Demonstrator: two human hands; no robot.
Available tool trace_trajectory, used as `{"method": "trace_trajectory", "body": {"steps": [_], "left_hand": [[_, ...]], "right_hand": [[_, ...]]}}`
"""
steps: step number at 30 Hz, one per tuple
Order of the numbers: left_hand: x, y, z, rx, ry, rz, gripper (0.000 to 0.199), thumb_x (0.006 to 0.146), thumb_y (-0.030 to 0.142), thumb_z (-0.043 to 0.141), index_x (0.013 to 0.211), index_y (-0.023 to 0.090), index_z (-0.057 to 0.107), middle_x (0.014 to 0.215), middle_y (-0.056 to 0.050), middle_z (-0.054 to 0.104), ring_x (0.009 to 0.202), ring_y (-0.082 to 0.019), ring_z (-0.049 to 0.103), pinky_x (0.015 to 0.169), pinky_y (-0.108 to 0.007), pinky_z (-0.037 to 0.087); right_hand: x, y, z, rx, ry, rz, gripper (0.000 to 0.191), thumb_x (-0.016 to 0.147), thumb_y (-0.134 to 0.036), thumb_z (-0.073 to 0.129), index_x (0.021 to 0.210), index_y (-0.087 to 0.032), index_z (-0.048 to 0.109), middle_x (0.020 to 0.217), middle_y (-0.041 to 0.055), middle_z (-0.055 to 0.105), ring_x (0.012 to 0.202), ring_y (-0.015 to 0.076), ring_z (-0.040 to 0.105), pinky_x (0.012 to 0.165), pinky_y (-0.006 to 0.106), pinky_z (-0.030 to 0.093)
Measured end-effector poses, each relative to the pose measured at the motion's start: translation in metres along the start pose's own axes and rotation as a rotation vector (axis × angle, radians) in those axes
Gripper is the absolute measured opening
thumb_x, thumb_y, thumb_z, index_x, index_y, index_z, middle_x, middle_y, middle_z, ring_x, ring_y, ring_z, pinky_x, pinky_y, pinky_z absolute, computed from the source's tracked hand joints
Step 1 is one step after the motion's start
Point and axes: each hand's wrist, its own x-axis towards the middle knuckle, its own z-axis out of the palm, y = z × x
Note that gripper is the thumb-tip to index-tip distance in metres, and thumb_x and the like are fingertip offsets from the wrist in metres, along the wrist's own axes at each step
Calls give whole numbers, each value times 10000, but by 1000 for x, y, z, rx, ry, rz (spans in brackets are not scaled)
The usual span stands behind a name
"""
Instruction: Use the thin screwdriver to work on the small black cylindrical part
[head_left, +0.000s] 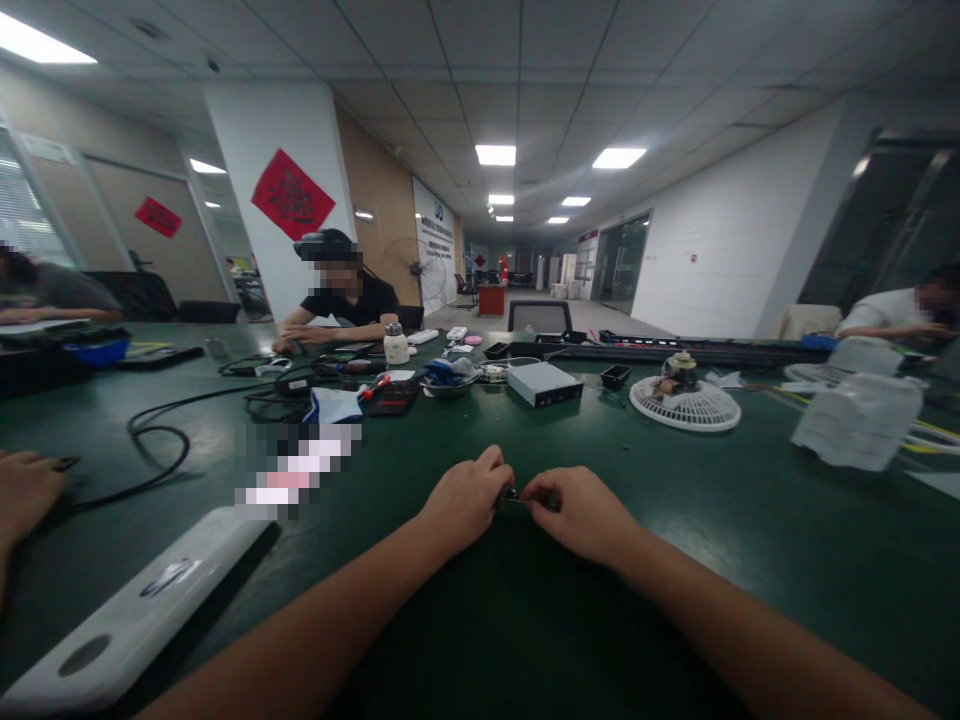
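Small dark part (510, 496), lying crosswise: left hand (465, 502) and right hand (579, 515) are both pinching it between them.

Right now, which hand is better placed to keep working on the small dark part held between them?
Probably the right hand: its fingertips reach the small dark part from the open side, while the left hand curls around the part and seems to steady it.

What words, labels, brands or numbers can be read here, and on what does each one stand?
None can be read clearly.
Red diamond sign: dark characters, too blurred to read.
White banner: too small to read.
White bar: dark logo, too blurred to read.
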Motion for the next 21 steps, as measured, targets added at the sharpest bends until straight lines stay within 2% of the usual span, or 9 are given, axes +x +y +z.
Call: {"method": "trace_trajectory", "body": {"steps": [4,6,11,14,18,21], "left_hand": [[0,-5,3,-28,49,-58,310,774,46,542,1012,243,559,1111,-37,510,893,-193,590,717,-304,460],[-1,-8,4,-78,52,-110,346,748,24,542,1018,240,544,1114,-39,504,897,-187,589,713,-294,460],[0,-13,11,-182,74,-219,424,696,-1,565,1046,236,540,1133,-46,510,944,-193,584,751,-287,470],[2,-16,14,-239,117,-240,387,706,0,558,1029,214,559,1103,-53,537,957,-189,581,789,-285,471],[3,-19,14,-270,152,-252,305,745,18,534,975,210,596,1030,-45,583,927,-183,591,799,-293,468],[3,-19,13,-289,181,-242,323,737,19,551,987,214,616,1031,-41,611,943,-188,596,822,-300,467]], "right_hand": [[1,14,2,-118,35,109,129,820,-308,636,822,-251,752,713,39,708,638,209,633,575,297,383],[2,19,3,-123,54,141,144,830,-308,625,802,-228,742,706,57,697,631,214,626,571,302,374],[11,17,5,-63,115,124,234,923,-334,534,1004,-228,726,920,58,713,813,205,648,693,301,432],[18,13,11,-21,109,93,242,892,-390,608,1047,-257,737,1061,53,689,890,207,641,738,305,441],[20,18,18,49,57,80,145,812,-322,715,932,-267,776,932,32,724,835,210,657,692,299,440],[16,25,15,133,50,79,124,802,-298,732,909,-253,778,840,7,747,782,191,671,680,281,457]]}}
